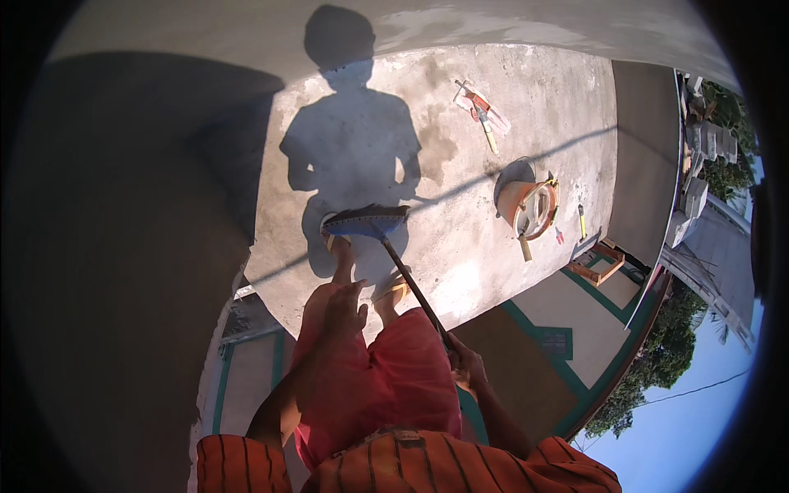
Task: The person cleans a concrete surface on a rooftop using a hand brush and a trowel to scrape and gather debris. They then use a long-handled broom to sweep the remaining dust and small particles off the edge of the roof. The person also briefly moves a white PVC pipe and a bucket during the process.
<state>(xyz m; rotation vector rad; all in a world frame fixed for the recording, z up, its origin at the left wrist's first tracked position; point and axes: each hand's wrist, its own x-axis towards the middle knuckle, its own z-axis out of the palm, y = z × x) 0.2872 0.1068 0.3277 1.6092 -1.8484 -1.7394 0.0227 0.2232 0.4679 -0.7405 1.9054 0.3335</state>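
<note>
My right hand (468, 365) grips the dark handle (419, 293) of a broom beside my right thigh. The broom's blue head (370, 227) lies in front of my feet, its dark bristles (376, 212) turned away from me. It partly covers my left foot, which wears a sandal with yellow straps. My left hand (346, 311) is held over my left knee with nothing in it, its fingers apart. Beneath the broom is a rough concrete floor (444, 228), with my shadow stretching across it and up the wall ahead.
An orange bucket (513, 200) holding pale material stands to the right. Near it lie red-handled pliers (560, 235) and a yellow-and-black tool (582, 223). Farther ahead lie several hand tools (481, 111). A plastered wall (123, 246) rises at left; a wooden frame (598, 265) sits at the floor's right edge.
</note>
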